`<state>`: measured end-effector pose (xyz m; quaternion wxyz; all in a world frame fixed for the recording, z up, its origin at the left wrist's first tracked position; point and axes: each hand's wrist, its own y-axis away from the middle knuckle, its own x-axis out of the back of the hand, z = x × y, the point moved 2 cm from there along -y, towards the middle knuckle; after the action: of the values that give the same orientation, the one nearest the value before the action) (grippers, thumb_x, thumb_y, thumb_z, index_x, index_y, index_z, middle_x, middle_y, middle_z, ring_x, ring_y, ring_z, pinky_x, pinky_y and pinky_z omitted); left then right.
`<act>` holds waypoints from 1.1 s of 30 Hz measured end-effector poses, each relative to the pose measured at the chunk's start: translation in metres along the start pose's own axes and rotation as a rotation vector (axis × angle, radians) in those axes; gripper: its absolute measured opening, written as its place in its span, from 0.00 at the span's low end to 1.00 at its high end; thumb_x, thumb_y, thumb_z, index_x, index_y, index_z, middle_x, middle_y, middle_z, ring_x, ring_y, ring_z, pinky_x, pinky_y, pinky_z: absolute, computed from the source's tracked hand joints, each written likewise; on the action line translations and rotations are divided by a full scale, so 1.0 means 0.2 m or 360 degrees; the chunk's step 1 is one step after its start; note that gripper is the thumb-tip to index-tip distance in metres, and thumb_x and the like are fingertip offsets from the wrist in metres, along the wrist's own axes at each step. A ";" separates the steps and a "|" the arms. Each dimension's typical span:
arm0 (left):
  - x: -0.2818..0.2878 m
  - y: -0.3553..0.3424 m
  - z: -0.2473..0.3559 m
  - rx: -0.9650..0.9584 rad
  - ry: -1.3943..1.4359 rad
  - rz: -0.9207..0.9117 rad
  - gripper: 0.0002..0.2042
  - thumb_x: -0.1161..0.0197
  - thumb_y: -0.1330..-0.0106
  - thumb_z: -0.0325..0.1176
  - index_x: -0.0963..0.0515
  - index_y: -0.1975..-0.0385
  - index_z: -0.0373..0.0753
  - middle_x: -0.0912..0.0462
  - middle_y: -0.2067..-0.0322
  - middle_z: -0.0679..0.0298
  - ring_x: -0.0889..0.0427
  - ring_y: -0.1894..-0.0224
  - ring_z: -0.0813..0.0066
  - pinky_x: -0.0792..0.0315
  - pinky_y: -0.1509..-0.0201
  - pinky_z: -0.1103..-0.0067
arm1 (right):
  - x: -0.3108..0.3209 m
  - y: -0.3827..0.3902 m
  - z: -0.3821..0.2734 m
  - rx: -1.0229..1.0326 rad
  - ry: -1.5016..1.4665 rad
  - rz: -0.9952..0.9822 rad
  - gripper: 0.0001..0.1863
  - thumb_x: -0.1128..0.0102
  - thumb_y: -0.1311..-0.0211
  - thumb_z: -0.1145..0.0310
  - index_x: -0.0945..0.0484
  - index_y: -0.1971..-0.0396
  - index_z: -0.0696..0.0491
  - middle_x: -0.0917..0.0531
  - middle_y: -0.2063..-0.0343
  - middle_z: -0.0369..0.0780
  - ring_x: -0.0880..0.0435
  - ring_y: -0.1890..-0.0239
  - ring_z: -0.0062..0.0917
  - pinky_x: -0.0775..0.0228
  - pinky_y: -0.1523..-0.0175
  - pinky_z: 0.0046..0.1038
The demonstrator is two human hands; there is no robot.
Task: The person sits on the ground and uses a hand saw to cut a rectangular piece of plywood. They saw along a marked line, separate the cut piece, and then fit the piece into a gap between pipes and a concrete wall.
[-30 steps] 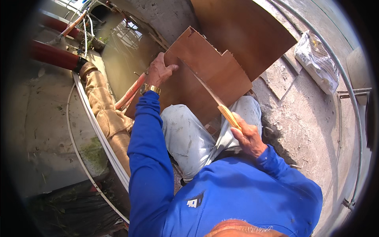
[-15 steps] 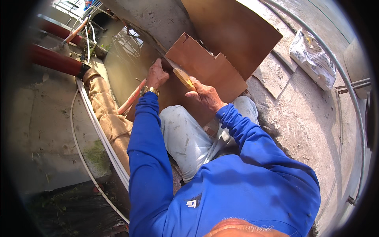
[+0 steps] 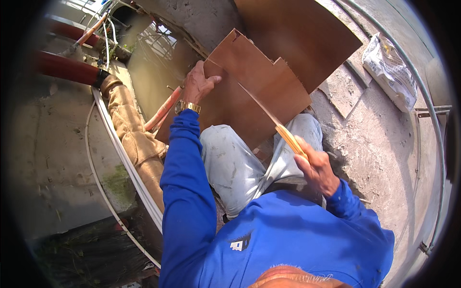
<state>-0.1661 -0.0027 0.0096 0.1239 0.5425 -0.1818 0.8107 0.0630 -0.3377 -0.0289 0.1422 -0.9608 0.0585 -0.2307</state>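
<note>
Held the saw in the right hand, with the grip closed around its yellow handle, probably for firm control of the blade angle. Aligned the narrow blade over the brown panel, with the tip pointed away from the body and the handle low over the right thigh, presumably for a straight arm path. Set the left hand at the panel's left edge, with the thumb over the face, apparently to brace against shifting while clear of the blade. Could not tell finger closure beneath that edge. Located the panel directly ahead of the knees, likely for easy reach. Had a larger brown sheet lying beyond, and a white sack well apart to the right.
</note>
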 end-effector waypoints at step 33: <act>-0.08 -0.18 0.01 0.0465 0.0168 0.0082 0.40 0.43 0.37 0.71 0.18 0.66 0.27 0.15 0.65 0.43 0.17 0.61 0.50 0.26 0.52 0.62 | 0.06 0.18 -0.07 -0.0289 -0.0107 -0.0117 0.31 0.40 0.29 0.61 0.35 0.32 0.62 0.15 0.66 0.56 0.12 0.64 0.49 0.21 0.59 0.38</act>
<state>-0.1442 0.0292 0.0014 0.0322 0.5067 -0.0691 0.8588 0.0656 -0.3769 -0.0218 0.0479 -0.9784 0.0390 -0.1972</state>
